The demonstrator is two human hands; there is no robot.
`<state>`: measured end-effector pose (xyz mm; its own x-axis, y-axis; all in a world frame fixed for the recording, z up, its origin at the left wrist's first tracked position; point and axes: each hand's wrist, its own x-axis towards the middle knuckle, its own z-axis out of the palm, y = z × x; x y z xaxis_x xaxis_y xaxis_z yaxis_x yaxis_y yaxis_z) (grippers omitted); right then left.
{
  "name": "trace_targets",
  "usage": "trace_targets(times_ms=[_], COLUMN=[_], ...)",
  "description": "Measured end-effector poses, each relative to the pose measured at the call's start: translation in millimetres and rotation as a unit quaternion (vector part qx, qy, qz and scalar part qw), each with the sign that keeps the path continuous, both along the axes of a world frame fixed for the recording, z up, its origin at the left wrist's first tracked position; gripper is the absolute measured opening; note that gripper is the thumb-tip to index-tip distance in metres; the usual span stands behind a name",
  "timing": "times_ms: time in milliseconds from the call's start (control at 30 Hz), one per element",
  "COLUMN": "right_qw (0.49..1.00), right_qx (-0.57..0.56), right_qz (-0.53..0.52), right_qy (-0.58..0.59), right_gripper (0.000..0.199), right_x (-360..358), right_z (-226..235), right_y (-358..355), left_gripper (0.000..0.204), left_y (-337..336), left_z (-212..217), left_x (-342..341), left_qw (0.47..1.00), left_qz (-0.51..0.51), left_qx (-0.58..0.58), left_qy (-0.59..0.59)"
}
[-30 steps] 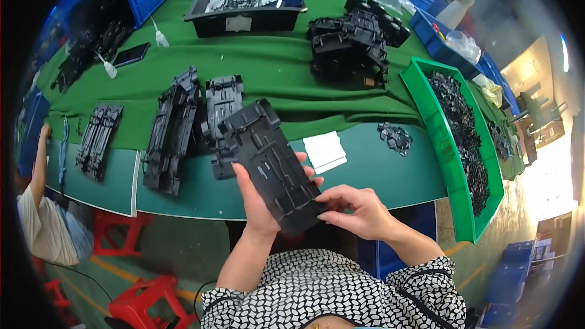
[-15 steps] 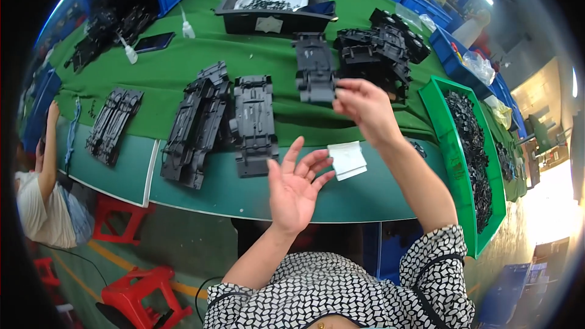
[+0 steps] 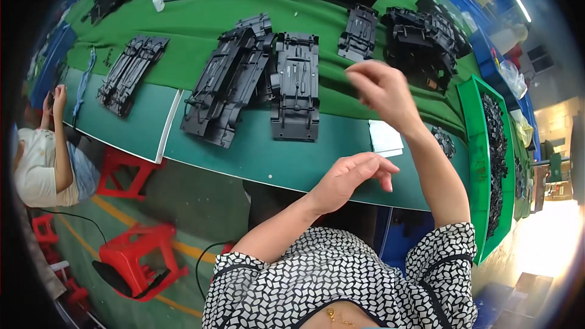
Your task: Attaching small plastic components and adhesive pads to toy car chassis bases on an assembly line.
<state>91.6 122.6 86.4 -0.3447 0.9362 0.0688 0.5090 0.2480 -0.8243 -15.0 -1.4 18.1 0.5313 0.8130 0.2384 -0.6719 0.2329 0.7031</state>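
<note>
While our empty right hand [image 3: 385, 91] hovered loosely bent near the far flat chassis [image 3: 358, 31], our left hand [image 3: 352, 178] hung half-spread.

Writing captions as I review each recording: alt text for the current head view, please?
A person's right hand, holding nothing visible, hovers near a black molded part on green cloth; the left hand, also seemingly empty, is at a green worktable's near edge. More black parts lie on both sides; a green bin of small black pieces stands at right.
</note>
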Motion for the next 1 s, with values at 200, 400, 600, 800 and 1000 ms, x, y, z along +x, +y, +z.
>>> trace_targets(times_ms=[200,400,600,800,1000], right_qw=[0.956,0.942,0.923,0.882,0.894], right_qx=[-0.285,-0.328,-0.314,-0.262,-0.317], right_qz=[0.029,0.011,-0.021,-0.008,-0.049], right_qy=[0.066,0.071,0.222,0.391,0.314], right_gripper=[0.029,0.023,0.014,0.011,0.01], right_x=[-35,-40,-20,28,69], right_z=[-12,-22,-4,33,45], right_y=[17,19,8,-23,-72], left_gripper=[0.038,0.038,0.037,0.033,0.054], left_y=[1,0,1,-6,7], left_z=[4,2,3,5,6], left_x=[3,7,3,-2,5], left_qw=[0.999,0.999,0.999,0.998,0.953], left_qz=[-0.019,-0.009,-0.008,-0.004,0.058], left_qx=[0.017,0.018,0.011,-0.041,-0.257], left_qy=[0.043,0.04,0.046,0.055,-0.151])
